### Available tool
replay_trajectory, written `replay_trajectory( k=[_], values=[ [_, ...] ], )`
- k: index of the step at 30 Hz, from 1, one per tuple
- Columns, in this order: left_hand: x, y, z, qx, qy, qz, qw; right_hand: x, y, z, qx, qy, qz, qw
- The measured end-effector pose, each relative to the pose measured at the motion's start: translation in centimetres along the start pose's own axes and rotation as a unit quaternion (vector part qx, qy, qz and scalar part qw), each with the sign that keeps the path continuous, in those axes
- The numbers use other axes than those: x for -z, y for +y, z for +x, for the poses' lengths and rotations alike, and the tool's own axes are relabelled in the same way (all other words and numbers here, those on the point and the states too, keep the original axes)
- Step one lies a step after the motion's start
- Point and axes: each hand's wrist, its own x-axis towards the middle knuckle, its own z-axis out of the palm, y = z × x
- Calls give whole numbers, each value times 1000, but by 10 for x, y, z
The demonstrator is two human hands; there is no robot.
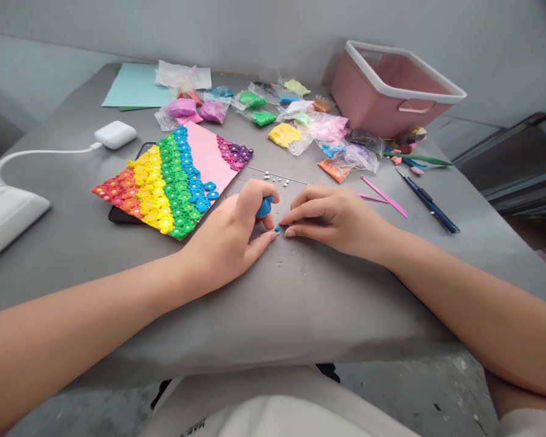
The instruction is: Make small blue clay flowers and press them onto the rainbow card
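Observation:
A lump of blue clay is held in the curled fingers of my left hand. At that hand's thumb tip sits a tiny blue clay ball. My right hand is closed in a pinch just to the right, with a small dark blue piece showing at its fingertips; its kind is unclear. Left of my hands lies a pink card covered with rows of small clay flowers in red, orange, yellow, green, blue and purple. Several tiny white balls lie beyond my hands near a thin metal needle.
Bags of coloured clay spread across the back beside a pink bin. Pink tools and a dark blue craft knife lie right. A white earbud case with a cable, blue paper and a black phone-like slab are left.

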Motion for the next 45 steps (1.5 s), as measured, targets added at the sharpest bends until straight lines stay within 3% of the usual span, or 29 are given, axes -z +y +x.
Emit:
replay_trajectory(
  k=[15,28,45],
  values=[
    [-1,0,0,34,-8,-31,999,12,-5,1,-53,-45,14,997],
    [0,-1,-2,25,2,-27,999,-3,-1,-2,16,25,32,999],
    [1,1,1,71,-17,-85,994,-3,1,-1,18,10,21,1000]
  ],
)
